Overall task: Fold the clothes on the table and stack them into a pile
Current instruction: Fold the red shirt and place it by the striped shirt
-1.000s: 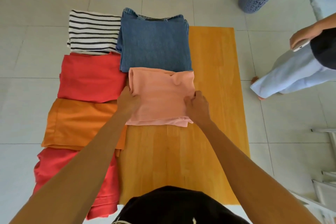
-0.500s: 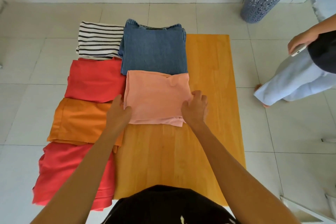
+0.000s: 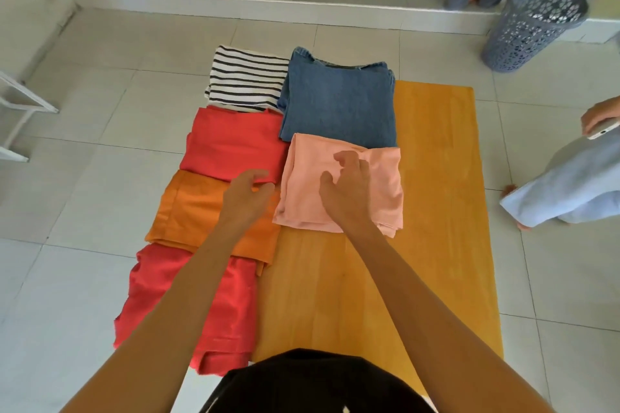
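A folded pink garment lies mid-table, just in front of folded blue jeans. My right hand is over the pink garment's top, fingers spread and bent, holding nothing. Along the table's left edge runs a row of folded clothes: a striped top, a red piece, an orange piece and another red piece nearest me. My left hand rests where the upper red piece meets the orange one. Its fingers are curved and apart at the red piece's near edge.
The wooden table shows bare wood on its right half and near end. A grey perforated laundry basket stands on the floor at far right. Another person's leg and hand with a phone are at the right edge. Blue boxes line the back.
Both hands have left the pink garment's side edges. My left hand moved left to the red and orange pieces, and my right hand slid onto the pink garment's top. The view tilted up.
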